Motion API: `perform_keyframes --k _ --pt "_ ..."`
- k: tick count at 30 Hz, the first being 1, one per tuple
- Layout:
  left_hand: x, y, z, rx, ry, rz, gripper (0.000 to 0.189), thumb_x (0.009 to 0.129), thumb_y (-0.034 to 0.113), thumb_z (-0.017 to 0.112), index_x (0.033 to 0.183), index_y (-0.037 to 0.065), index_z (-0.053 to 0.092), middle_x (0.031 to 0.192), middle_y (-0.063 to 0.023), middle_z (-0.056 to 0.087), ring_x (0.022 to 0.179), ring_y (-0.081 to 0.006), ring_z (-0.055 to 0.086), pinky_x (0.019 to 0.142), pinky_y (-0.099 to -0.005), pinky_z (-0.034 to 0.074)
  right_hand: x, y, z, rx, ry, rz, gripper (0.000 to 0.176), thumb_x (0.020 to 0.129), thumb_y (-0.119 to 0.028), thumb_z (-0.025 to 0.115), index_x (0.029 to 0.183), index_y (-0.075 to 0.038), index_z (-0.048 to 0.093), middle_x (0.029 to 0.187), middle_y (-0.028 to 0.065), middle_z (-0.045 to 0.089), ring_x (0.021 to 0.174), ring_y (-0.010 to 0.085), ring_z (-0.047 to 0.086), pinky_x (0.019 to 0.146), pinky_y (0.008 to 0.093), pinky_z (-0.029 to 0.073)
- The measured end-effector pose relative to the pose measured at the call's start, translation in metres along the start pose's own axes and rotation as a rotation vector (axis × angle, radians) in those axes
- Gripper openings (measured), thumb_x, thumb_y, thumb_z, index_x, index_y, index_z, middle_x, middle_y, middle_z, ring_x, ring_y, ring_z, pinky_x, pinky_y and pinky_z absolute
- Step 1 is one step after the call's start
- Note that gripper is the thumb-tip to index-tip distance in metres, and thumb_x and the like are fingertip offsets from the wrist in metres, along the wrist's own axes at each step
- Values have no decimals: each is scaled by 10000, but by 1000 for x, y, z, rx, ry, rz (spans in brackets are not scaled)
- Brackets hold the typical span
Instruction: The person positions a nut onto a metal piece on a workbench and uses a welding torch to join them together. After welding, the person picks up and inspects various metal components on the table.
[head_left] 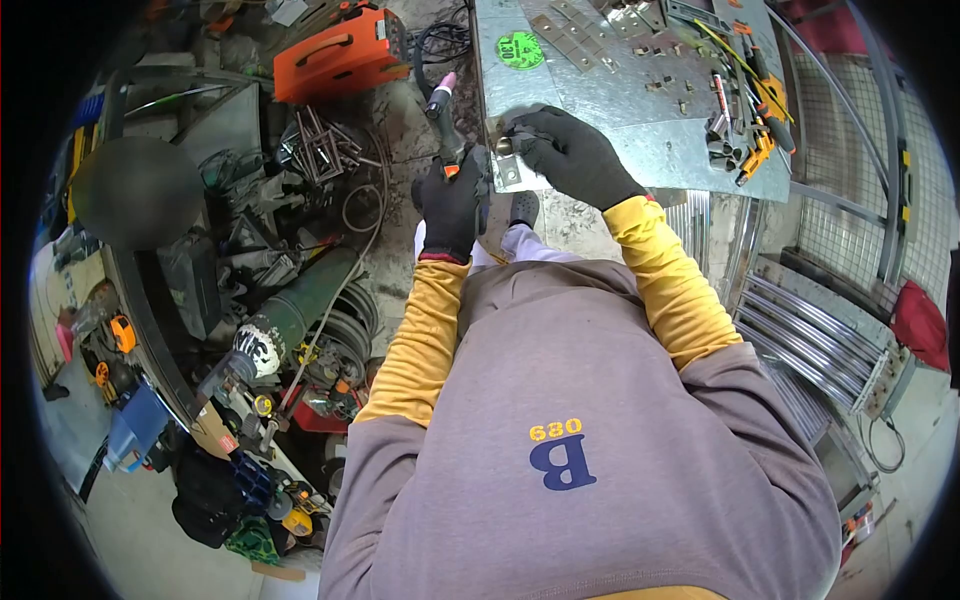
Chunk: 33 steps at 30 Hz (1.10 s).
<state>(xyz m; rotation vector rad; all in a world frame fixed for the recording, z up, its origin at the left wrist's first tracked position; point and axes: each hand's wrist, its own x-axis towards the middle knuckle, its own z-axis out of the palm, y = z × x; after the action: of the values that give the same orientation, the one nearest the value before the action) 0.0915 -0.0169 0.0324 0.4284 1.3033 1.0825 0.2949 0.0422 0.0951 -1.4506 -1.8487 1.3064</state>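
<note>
My left hand (pixel 453 205), in a black glove, is closed around the handle of a welding torch (pixel 445 125) with a pink nozzle that points up and away from me. To its right, my right hand (pixel 565 150), also gloved in black, has its fingers bent at a small round metal part (pixel 504 146) by the near left corner of the metal table (pixel 630 135). Just below that part lies a small metal plate with a hole (pixel 509 171). The right fingertips are partly hidden, and their contact with the round part is hard to make out.
An orange welding machine (pixel 340 55) stands at the upper left. Pliers (pixel 757 155), flat plates (pixel 578 42) and small parts lie on the table. A green gas cylinder (pixel 295 310) and a hose are on the left. Metal tubes (pixel 815 330) lie at the right.
</note>
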Motion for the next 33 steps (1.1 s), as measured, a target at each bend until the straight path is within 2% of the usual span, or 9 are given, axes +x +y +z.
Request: perform_keyframes --k 3,5,18,27,29,33 --pt "-5 7 6 7 -26 9 111 1035 175 725 1073 74 698 758 57 617 594 -42 527 530 -250 424 1 0 2 -16 -1 4 330 1001 -342 669 1262 -161 758 1152 79 736 939 287 743 859 387 583" --pt "-6 8 11 74 29 113 119 1036 185 729 1066 75 694 751 55 610 593 -44 521 528 -251 412 0 -2 3 -7 30 -42 300 1028 -260 683 1251 -73 752 1061 65 703 854 159 657 786 308 548" --pt "-5 8 13 131 43 129 160 1032 220 745 1021 67 701 764 49 614 619 -49 525 551 -258 430 0 -5 3 -8 -14 34 250 1033 -224 673 1220 -87 767 1093 56 710 883 155 659 806 302 541" --pt "1 0 8 165 46 152 180 1029 219 746 1072 47 715 802 45 637 670 -49 549 589 -263 445 0 0 4 -16 2 15 267 1037 -215 661 1249 -83 754 1099 65 710 892 166 667 806 300 548" --pt "4 -5 5 129 32 152 166 1031 202 739 1084 47 712 811 44 644 674 -49 555 591 -258 447 1 7 4 -14 31 -59 287 1050 -217 637 1273 -70 740 1125 71 720 896 161 669 805 296 550" --pt "2 -4 4 49 0 141 160 1032 185 733 1102 43 712 821 43 652 678 -48 561 592 -254 449 2 4 5 16 47 -30 304 1054 -220 626 1293 -60 728 1126 77 732 896 156 676 805 298 553"
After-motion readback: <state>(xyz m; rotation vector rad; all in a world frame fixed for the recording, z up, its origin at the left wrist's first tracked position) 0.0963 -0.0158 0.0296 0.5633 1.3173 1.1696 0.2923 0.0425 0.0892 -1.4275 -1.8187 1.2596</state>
